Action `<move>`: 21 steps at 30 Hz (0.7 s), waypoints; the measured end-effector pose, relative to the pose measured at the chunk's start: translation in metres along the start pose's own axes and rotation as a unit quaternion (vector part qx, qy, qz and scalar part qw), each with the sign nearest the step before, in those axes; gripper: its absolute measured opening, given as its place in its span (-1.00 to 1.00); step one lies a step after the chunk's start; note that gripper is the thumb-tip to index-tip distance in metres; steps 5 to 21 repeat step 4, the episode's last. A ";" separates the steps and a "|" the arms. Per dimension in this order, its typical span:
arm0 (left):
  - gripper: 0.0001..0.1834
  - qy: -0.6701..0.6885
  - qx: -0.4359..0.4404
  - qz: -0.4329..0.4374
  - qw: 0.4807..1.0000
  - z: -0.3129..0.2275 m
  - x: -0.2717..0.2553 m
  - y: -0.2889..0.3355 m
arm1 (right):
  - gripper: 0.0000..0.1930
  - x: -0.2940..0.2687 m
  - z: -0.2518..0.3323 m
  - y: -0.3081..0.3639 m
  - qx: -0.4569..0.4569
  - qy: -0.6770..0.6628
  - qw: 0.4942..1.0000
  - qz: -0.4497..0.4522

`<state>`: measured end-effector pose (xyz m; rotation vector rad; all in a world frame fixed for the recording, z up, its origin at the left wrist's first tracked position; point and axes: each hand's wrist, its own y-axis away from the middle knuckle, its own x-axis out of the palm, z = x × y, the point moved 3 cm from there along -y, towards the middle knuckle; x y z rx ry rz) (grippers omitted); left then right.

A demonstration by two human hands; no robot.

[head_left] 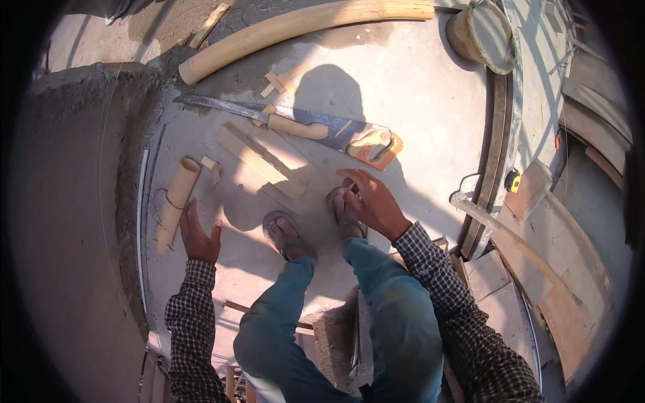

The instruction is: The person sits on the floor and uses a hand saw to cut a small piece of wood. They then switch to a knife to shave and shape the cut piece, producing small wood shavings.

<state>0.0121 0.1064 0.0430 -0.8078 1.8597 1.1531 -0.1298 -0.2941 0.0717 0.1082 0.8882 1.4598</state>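
Note:
My left hand (200,236) is open, fingers and thumb apart, beside a short bamboo section (176,205); I cannot tell if the fingertips touch it. My right hand (377,207) hovers over my right foot with fingers curled together. Whatever they pinch, if anything, is too small to name. Ahead on the floor lies a handsaw (363,140) with an orange-brown handle. Across its blade rests a long-bladed knife (295,126) with a pale wooden handle. Split bamboo pieces (259,158) lie between the knife and my feet. A small bamboo offcut (211,168) is near the bamboo section.
A long bamboo pole (302,30) spans the far side, with a mortar-crusted bucket (480,37) at far right. A low wall (74,201) bounds the left. On the right are a metal channel (485,154), a wooden-handled tool (510,232), a yellow tape measure (512,180) and boards (531,191).

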 end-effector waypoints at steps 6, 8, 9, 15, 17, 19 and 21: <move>-0.34 0.300 -0.149 0.227 0.915 -0.085 -0.109 0.166 | -0.52 -0.072 0.044 0.203 0.149 -0.022 0.987 0.053; -0.34 0.300 -0.149 0.227 0.915 -0.085 -0.109 0.166 | -0.52 -0.072 0.044 0.203 0.149 -0.022 0.987 0.053; -0.34 0.300 -0.149 0.227 0.915 -0.085 -0.109 0.166 | -0.52 -0.072 0.044 0.203 0.149 -0.022 0.987 0.053; -0.34 0.300 -0.149 0.227 0.915 -0.085 -0.109 0.166 | -0.52 -0.072 0.044 0.203 0.149 -0.022 0.987 0.053; -0.34 0.300 -0.149 0.227 0.915 -0.085 -0.109 0.166 | -0.52 -0.072 0.044 0.203 0.149 -0.022 0.987 0.053; -0.34 0.300 -0.149 0.227 0.915 -0.085 -0.109 0.166 | -0.52 -0.072 0.044 0.203 0.149 -0.022 0.987 0.053; -0.34 0.300 -0.149 0.227 0.915 -0.085 -0.109 0.166 | -0.52 -0.072 0.044 0.203 0.149 -0.022 0.987 0.053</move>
